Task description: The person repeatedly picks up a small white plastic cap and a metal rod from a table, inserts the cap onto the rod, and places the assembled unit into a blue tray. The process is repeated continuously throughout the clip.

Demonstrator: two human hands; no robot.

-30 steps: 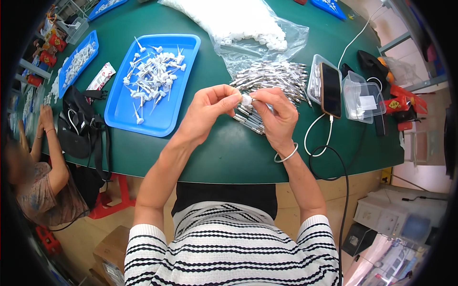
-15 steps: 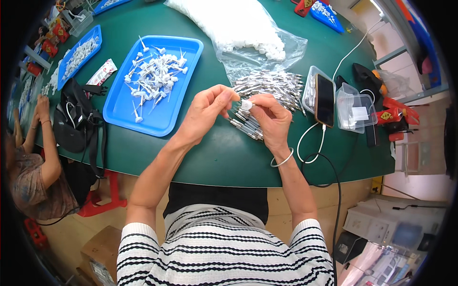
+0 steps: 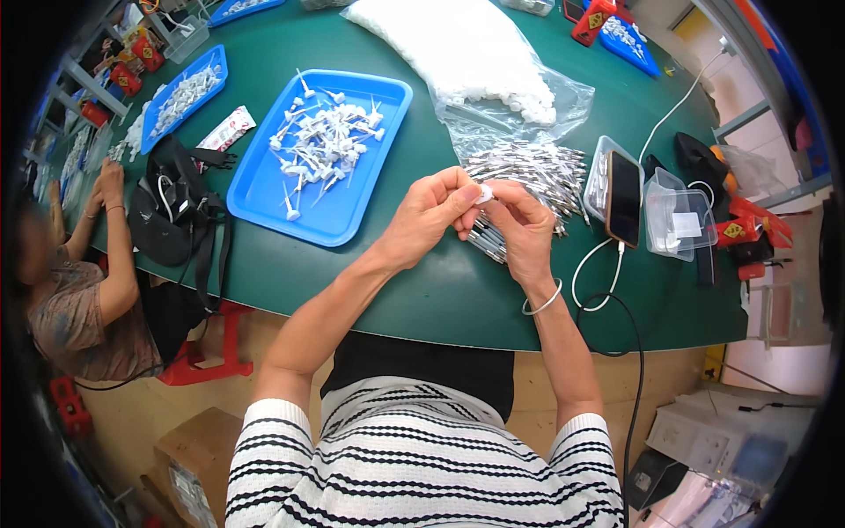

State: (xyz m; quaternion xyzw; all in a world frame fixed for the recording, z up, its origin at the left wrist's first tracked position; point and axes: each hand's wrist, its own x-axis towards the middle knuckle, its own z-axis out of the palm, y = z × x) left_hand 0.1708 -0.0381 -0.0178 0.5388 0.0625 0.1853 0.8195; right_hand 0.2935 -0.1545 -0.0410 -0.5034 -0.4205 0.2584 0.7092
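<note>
A small white plastic cap (image 3: pixel 483 194) sits between my fingertips above the green table. My left hand (image 3: pixel 429 218) pinches it from one side and my right hand (image 3: pixel 525 231) from the other, so the fingers hide most of it. Just beyond and beneath my hands lies a pile of thin metal-tipped rods (image 3: pixel 537 172). To the left, a blue tray (image 3: pixel 255 194) holds many white caps with thin stems (image 3: pixel 330 141). Behind the rods, a clear plastic bag (image 3: pixel 568 92) spills loose white caps (image 3: pixel 475 53).
On the right are a phone (image 3: pixel 624 198) with a white cable, a clear box (image 3: pixel 673 220) and red pouches (image 3: pixel 748 227). A black bag (image 3: pixel 167 220) and a wrapped packet (image 3: pixel 227 128) lie left. Another person (image 3: pixel 84 290) sits at the far left, near another blue tray (image 3: pixel 216 66).
My hands have come closer together, and their fingertips now meet around the white cap. The whole scene has shifted rightward in the view.
</note>
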